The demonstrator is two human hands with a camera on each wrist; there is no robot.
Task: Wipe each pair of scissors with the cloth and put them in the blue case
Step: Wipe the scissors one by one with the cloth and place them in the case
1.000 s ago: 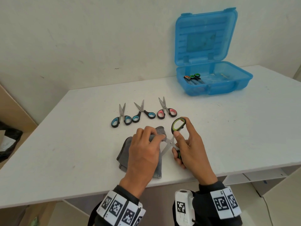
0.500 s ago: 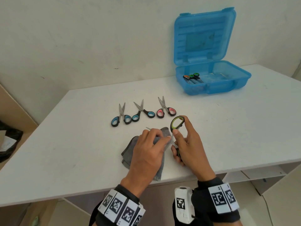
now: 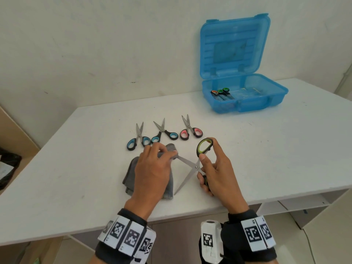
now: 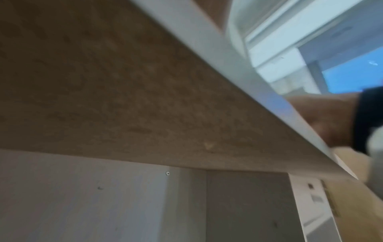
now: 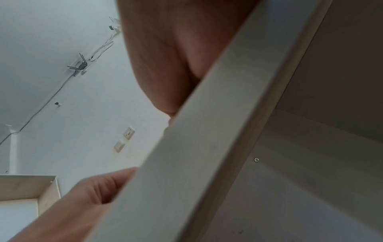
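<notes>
Right hand point(image 3: 215, 168) grips spread green-handled steel scissors point(image 3: 192, 164) near table's front edge; left hand point(image 3: 152, 168) pinches grey cloth point(image 3: 170, 184) round upper blade, pointing left.

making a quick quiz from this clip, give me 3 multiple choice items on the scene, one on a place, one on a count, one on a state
1. Where does the blue case stand?
A. far right of the table
B. on the floor
C. under the cloth

2. How many pairs of scissors lie loose in a row on the table, not in a hand?
A. one
B. three
C. five

3. How are the green-handled scissors in the right hand?
A. closed
B. blades spread open
C. in the case

Key:
1 A, the case sits open near the far right edge.
2 B, two blue-handled pairs and one pink-handled pair.
3 B, the blades form a cross, the left hand pinching the grey cloth on one.
</notes>
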